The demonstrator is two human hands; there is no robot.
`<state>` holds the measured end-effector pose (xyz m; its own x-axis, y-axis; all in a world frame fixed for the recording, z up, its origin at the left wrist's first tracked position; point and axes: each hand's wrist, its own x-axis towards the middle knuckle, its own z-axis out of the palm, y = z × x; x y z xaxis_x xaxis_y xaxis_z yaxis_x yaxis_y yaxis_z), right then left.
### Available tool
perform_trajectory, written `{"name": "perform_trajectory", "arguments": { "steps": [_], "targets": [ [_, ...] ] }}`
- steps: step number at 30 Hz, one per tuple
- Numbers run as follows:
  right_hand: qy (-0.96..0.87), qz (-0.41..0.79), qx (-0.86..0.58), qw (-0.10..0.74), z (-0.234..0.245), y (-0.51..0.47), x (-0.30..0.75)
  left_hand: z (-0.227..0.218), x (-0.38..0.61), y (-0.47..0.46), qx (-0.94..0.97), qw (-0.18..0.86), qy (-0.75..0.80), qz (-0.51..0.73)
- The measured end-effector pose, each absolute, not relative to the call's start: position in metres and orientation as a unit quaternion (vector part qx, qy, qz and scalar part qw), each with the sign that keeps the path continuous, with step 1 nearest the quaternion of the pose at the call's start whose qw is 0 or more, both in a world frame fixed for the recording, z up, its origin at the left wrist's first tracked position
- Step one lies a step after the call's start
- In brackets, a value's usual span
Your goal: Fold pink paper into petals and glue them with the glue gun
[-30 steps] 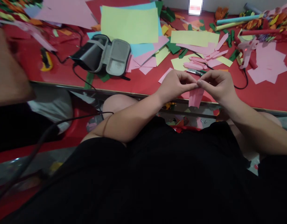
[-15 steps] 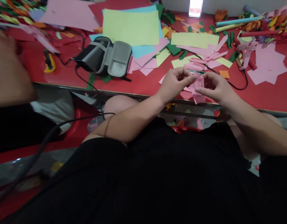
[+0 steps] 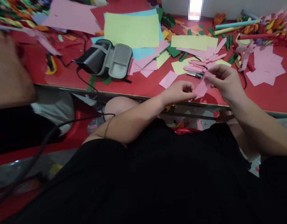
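"Pink strip (image 3: 201, 88): where?"
"Near the front edge of the table (image 3: 266, 98), pinched in each narrow grip: right hand (image 3: 228, 81) above, left hand (image 3: 180, 92) below."
"Room?"
"Red surface shows rightward."

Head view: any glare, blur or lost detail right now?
Head view, top: the bright rectangle is washed out and pixelated; head view, left edge: the co-worker's arm is blurred; head view, bottom: the black shirt shows almost no detail; head view, right of centre: the pink paper strip is readable, slightly soft.
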<state>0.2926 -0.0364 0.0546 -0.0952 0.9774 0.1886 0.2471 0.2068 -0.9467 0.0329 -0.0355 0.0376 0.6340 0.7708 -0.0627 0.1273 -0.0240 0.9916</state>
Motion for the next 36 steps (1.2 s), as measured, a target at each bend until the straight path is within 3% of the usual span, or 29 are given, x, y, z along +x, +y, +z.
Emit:
{"name": "perform_trajectory", "arguments": {
  "steps": [7,17,31,36],
  "targets": [
    [-0.674,0.379,-0.477,0.418,0.034,-0.048,0.276,0.029,0.039,-0.044,0.738,0.513,0.357,0.255],
    [-0.628,0.386,-0.490,0.467,0.050,-0.052,0.270,0.024,0.046,-0.047,0.614,0.609,0.340,0.369],
    [-0.809,0.049,-0.430,0.398,0.055,-0.061,0.276,0.035,0.047,-0.054,0.577,0.631,0.344,0.388],
    [-0.830,0.048,-0.422,0.361,0.057,-0.059,0.280,0.040,0.048,-0.056,0.578,0.628,0.336,0.397]
  ]
}}
